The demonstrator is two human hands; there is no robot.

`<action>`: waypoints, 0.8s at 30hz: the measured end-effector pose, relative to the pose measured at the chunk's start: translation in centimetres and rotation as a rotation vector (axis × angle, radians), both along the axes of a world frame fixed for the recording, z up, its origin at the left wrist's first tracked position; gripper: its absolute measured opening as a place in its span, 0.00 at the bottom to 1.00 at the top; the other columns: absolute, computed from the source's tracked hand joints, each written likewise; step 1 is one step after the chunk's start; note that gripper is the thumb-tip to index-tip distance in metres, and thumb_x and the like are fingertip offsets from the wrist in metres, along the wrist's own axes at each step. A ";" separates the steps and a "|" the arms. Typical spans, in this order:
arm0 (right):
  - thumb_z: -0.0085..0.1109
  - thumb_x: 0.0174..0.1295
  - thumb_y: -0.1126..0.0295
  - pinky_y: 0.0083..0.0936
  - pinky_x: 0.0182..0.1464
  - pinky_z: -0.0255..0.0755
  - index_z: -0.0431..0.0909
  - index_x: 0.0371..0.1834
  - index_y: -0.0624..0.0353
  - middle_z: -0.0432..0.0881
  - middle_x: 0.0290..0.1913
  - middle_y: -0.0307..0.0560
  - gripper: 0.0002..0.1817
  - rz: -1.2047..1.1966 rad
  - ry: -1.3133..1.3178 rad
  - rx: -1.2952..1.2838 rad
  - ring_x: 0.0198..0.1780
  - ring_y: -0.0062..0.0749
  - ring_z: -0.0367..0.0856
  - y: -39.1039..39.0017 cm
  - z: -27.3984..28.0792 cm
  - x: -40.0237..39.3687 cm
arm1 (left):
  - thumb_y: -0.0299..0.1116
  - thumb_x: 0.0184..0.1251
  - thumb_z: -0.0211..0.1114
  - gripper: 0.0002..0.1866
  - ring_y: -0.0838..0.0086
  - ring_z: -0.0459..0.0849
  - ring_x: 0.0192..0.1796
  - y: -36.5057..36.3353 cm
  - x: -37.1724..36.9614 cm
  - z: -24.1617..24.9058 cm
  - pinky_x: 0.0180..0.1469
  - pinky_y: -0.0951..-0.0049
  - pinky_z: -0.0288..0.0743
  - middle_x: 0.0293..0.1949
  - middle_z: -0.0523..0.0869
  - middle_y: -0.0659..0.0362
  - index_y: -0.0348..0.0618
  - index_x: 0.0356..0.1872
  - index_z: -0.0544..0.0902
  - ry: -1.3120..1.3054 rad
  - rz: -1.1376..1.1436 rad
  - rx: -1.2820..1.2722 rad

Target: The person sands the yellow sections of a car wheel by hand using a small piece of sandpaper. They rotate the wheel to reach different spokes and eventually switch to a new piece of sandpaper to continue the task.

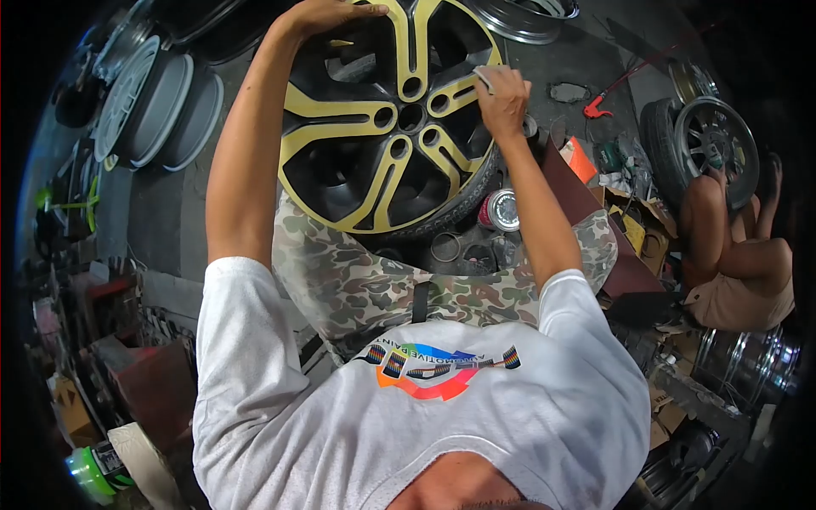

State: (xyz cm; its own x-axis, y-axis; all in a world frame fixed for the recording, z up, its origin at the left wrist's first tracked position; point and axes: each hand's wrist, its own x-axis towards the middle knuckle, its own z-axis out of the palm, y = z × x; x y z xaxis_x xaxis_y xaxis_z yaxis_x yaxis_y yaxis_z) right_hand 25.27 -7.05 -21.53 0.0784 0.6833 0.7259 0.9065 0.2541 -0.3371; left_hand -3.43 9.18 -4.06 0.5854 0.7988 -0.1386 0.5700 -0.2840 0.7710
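Note:
A black alloy wheel rim with yellow-tan spoke faces lies tilted across my lap, over a dark tyre. My left hand grips its far edge at the top of the view. The thumb rests on the face, while the other fingers are partly cut off by the frame. On the right side of the rim, my right hand is closed on a small pale folded piece that looks like sandpaper. That piece is at the outer end of a spoke.
A paint can stands right of my knees. A red-handled air blow gun lies on the floor. Several silver rims stand at left. At right, another person sits by a dark wheel. Cardboard boxes lie nearby.

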 end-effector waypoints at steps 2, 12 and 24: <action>0.70 0.58 0.68 0.41 0.50 0.67 0.88 0.41 0.49 0.87 0.44 0.36 0.08 -0.020 -0.028 0.013 0.48 0.39 0.82 0.7 0.1 0.8 | 0.42 0.71 0.73 0.19 0.73 0.85 0.45 0.3 0.0 0.0 0.51 0.69 0.79 0.46 0.92 0.59 0.40 0.56 0.88 -0.016 -0.033 0.040; 0.70 0.59 0.69 0.40 0.53 0.69 0.89 0.43 0.51 0.86 0.45 0.40 0.09 0.007 -0.040 0.015 0.50 0.43 0.82 3.7 0.7 3.1 | 0.43 0.72 0.71 0.20 0.70 0.85 0.47 0.4 -0.3 -0.1 0.49 0.67 0.82 0.45 0.91 0.58 0.43 0.59 0.88 -0.003 -0.066 0.139; 0.71 0.56 0.70 0.41 0.55 0.70 0.89 0.45 0.51 0.87 0.46 0.39 0.13 0.081 -0.113 -0.023 0.51 0.42 0.82 0.4 0.9 0.2 | 0.43 0.71 0.72 0.20 0.73 0.85 0.44 0.5 -0.3 0.0 0.52 0.69 0.80 0.44 0.92 0.56 0.41 0.56 0.89 -0.049 -0.037 0.122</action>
State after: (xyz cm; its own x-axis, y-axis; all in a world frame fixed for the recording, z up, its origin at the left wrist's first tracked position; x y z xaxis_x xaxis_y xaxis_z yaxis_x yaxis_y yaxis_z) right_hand 25.45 -6.70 -20.58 -0.0589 0.7008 0.7109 0.9159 0.3212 -0.2408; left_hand -3.77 9.72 -4.07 0.6185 0.7857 -0.0125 0.5199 -0.3972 0.7563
